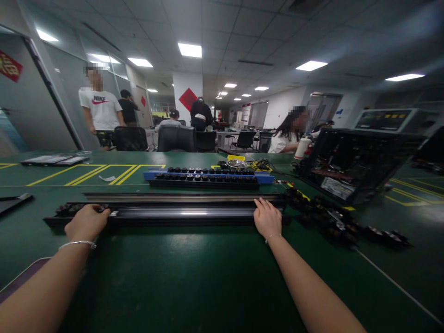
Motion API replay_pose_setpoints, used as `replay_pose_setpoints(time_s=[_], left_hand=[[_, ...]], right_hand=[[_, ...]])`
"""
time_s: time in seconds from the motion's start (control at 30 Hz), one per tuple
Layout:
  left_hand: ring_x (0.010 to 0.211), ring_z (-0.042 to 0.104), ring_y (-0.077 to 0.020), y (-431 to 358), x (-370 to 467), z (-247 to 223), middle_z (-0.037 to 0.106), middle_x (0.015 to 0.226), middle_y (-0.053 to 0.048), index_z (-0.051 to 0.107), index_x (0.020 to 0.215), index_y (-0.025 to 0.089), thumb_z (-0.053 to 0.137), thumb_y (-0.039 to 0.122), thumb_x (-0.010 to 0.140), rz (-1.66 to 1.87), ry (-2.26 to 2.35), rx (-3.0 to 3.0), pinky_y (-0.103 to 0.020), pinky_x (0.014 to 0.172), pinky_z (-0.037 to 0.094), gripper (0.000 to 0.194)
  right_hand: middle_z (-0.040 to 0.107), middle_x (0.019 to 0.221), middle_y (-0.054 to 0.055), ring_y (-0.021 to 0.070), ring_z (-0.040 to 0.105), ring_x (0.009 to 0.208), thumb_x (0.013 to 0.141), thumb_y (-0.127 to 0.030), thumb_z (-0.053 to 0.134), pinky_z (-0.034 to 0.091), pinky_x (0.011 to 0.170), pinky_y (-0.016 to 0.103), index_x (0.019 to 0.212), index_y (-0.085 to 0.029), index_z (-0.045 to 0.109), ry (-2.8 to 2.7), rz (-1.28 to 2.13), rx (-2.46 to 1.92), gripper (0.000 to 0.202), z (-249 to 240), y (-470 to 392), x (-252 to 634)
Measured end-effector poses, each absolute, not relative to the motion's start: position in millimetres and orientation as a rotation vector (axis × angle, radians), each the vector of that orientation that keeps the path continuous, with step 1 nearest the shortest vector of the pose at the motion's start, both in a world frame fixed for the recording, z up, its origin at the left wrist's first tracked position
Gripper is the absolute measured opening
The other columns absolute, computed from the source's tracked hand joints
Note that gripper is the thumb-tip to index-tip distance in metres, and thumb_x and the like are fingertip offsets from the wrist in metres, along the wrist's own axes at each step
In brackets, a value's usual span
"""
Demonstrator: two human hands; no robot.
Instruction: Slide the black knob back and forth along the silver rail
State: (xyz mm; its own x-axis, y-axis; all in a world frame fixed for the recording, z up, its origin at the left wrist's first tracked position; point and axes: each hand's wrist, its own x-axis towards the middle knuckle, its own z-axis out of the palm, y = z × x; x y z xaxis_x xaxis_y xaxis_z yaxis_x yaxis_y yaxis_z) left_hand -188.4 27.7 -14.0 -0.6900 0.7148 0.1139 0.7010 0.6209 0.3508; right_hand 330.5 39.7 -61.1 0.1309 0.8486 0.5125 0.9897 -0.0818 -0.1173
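Observation:
A long black rail (180, 213) with a shiny inner channel lies across the green table in front of me. At its left part my left hand (86, 223) is closed, thumb and fingers pinched at small dark parts (71, 209) sitting in the rail; what exactly is between the fingertips is hidden. My right hand (268, 218) lies on the right part of the rail with its fingers stretched out across it. Just behind is a second dark rail (173, 198), parallel to the first.
Farther back, a blue strip (265, 178) and black rail hold rows of small black parts. Loose black parts (333, 222) lie in a heap at the right, before an open computer case (360, 157). A seated person (289, 132) and several others are beyond the table.

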Motion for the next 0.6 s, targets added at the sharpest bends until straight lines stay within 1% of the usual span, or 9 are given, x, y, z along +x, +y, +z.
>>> replay_pose_setpoints(time_s=[0.17, 0.3, 0.6], left_hand=[[0.103, 0.057, -0.0316, 28.0, -179.9, -16.6, 0.062, 0.112, -0.014, 0.058, 0.109, 0.018, 0.048, 0.05, 0.073, 0.529, 2.785, 1.285, -0.042, 0.078, 0.044, 0.05], [0.101, 0.058, -0.0329, 27.9, -171.2, -19.0, 0.064, 0.109, -0.014, 0.058, 0.109, 0.018, 0.046, 0.053, 0.073, 0.52, 2.773, 1.329, -0.04, 0.075, 0.044, 0.051], [0.1, 0.059, -0.0321, 26.9, -138.7, -18.2, 0.064, 0.108, -0.014, 0.059, 0.109, 0.019, 0.044, 0.055, 0.073, 0.496, 2.741, 1.414, -0.04, 0.077, 0.042, 0.053]], right_hand=[[0.049, 0.134, 0.002, 0.0204, 0.04, 0.122, 0.085, -0.025, 0.033, 0.029, 0.098, 0.037, 0.127, -0.025, 0.052, -1.762, -0.434, -1.981, 0.046, -63.1, 40.8, 330.8], [0.049, 0.134, 0.002, 0.0203, 0.04, 0.122, 0.086, -0.025, 0.032, 0.029, 0.098, 0.037, 0.127, -0.025, 0.052, -1.756, -0.425, -1.986, 0.046, -62.9, 41.0, 331.4], [0.048, 0.134, 0.001, 0.0201, 0.04, 0.123, 0.086, -0.026, 0.031, 0.029, 0.098, 0.038, 0.126, -0.025, 0.052, -1.757, -0.405, -1.994, 0.046, -60.9, 40.5, 330.5]])
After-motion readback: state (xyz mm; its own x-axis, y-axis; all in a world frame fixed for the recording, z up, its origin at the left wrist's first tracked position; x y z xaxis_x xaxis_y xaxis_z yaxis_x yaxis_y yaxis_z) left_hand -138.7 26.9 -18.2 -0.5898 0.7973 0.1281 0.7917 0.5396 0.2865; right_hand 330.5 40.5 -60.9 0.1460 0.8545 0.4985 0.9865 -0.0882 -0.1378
